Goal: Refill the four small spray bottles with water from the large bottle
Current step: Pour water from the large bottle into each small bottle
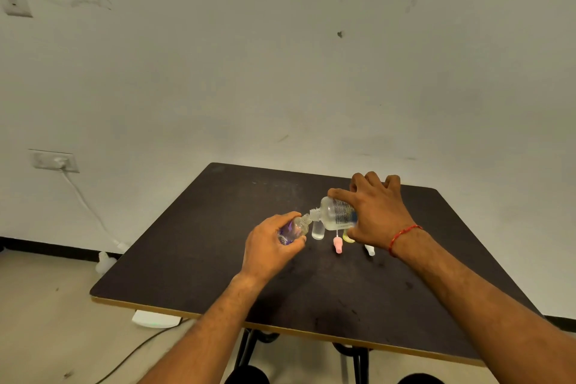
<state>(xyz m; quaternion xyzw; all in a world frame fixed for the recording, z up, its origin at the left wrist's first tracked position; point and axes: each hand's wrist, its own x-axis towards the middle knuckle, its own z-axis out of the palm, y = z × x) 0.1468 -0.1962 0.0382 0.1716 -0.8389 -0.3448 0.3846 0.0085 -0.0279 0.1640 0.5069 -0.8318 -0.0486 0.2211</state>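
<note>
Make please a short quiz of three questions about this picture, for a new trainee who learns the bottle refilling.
1. True or false: the large bottle stands upright on the table.
2. Which hand holds the small purple bottle? A) left hand B) right hand C) neither
3. Fill in: the loose spray cap lying on the table below the large bottle is ____ in colour.

Key:
1. False. The right hand tips it on its side, its neck toward the small purple bottle's mouth.
2. A. The left hand grips it, fingers around its body.
3. Pink: the pink spray cap.
</note>
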